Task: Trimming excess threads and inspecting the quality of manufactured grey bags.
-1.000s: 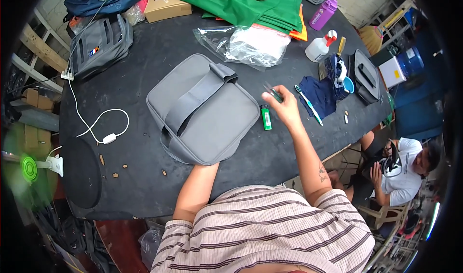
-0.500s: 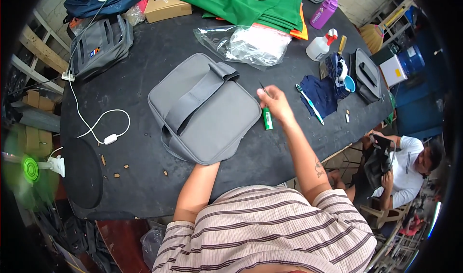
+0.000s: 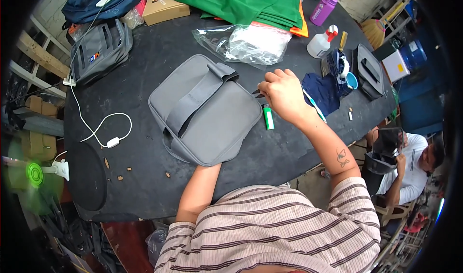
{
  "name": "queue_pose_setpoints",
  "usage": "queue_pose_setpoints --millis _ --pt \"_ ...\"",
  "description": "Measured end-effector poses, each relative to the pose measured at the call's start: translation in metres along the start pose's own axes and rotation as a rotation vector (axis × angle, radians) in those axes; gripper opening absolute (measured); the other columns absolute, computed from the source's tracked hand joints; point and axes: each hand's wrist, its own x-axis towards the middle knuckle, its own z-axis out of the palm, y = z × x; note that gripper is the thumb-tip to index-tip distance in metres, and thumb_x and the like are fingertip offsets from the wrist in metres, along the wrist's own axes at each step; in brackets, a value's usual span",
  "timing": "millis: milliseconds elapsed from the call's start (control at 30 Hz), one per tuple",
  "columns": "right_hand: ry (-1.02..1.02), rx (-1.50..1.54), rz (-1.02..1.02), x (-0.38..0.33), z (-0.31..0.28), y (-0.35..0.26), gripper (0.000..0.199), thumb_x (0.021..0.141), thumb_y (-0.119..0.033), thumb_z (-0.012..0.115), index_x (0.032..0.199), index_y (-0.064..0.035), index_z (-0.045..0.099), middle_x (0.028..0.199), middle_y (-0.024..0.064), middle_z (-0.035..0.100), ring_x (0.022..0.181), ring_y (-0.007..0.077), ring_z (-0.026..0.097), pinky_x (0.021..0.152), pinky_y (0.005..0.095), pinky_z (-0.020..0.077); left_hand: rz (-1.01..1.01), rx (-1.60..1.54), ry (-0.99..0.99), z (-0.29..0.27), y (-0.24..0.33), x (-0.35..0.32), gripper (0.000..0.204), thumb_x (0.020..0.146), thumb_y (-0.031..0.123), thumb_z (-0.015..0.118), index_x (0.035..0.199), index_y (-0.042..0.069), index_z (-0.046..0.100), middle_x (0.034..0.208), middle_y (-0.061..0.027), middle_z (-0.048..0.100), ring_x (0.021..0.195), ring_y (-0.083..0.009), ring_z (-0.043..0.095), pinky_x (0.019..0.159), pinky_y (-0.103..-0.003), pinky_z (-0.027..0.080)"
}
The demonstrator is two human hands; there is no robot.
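Note:
A grey soft-sided bag (image 3: 212, 121) with a broad grey strap (image 3: 200, 99) lies on the black table. My left forearm reaches under the bag's near edge, and the bag hides that hand and its fingers. By the bag's right corner, my right hand (image 3: 284, 93) is closed on a slim dark tool (image 3: 258, 94) that points toward the bag; its exact kind is unclear. Just below that hand lies a green lighter (image 3: 268, 117). A white-and-teal toothbrush (image 3: 314, 106) rests on a dark blue cloth (image 3: 324, 93), partly behind my right hand.
Clear plastic packaging (image 3: 246, 44) and folded green fabric (image 3: 241, 5) lie at the back. A spray bottle (image 3: 320, 44) and purple bottle (image 3: 324, 10) stand back right. A white cable (image 3: 91, 126) crosses the left side, near a green fan (image 3: 34, 174). Another person (image 3: 410, 162) sits at right.
My right hand has turned knuckles-up and risen slightly, with the dark tool swung from pointing away to pointing at the bag's corner. The bag and left forearm stay nearly where they were.

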Motion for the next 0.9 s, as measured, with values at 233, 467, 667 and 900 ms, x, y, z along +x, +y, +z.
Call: queue_pose_setpoints --millis 233,467,667,900 --pt "0.061 0.040 0.084 -0.018 0.005 -0.008 0.008 0.063 -0.012 0.061 0.069 -0.0106 0.064 0.069 0.0022 0.052 0.072 0.0185 0.056 0.065 0.0321 0.0406 -0.162 -0.230 0.089 -0.008 0.033 0.007 0.074 0.080 0.031 0.068 0.139 0.006 0.034 0.137 -0.0132 0.043 0.127 -0.0259 0.039 0.104 -0.036 0.032" --pt "0.136 0.112 0.173 -0.032 0.011 -0.014 0.016 0.067 -0.009 0.067 0.083 -0.0078 0.067 0.069 0.0032 0.050 0.063 0.0194 0.055 0.057 0.0326 0.0402 -0.054 0.027 0.079 0.001 0.023 0.008 0.070 0.081 0.029 0.067 0.138 0.005 0.035 0.134 -0.0134 0.045 0.122 -0.0239 0.045 0.098 -0.034 0.038" --pt "0.155 0.109 0.181 -0.036 0.017 -0.016 0.018 0.067 -0.009 0.066 0.085 -0.0066 0.067 0.068 0.0034 0.048 0.060 0.0189 0.054 0.055 0.0322 0.0393 0.046 0.247 0.092 0.004 0.016 0.009 0.067 0.082 0.026 0.067 0.137 0.004 0.036 0.131 -0.0135 0.048 0.117 -0.0222 0.049 0.092 -0.033 0.043" --pt "0.187 0.120 0.181 -0.040 0.019 -0.018 0.021 0.068 -0.008 0.064 0.088 -0.0061 0.066 0.069 0.0036 0.048 0.058 0.0188 0.052 0.055 0.0314 0.0387 -0.521 -0.264 -0.101 -0.012 0.061 0.024 0.063 0.085 0.026 0.063 0.138 0.005 0.036 0.135 -0.0122 0.045 0.122 -0.0221 0.046 0.098 -0.034 0.040"
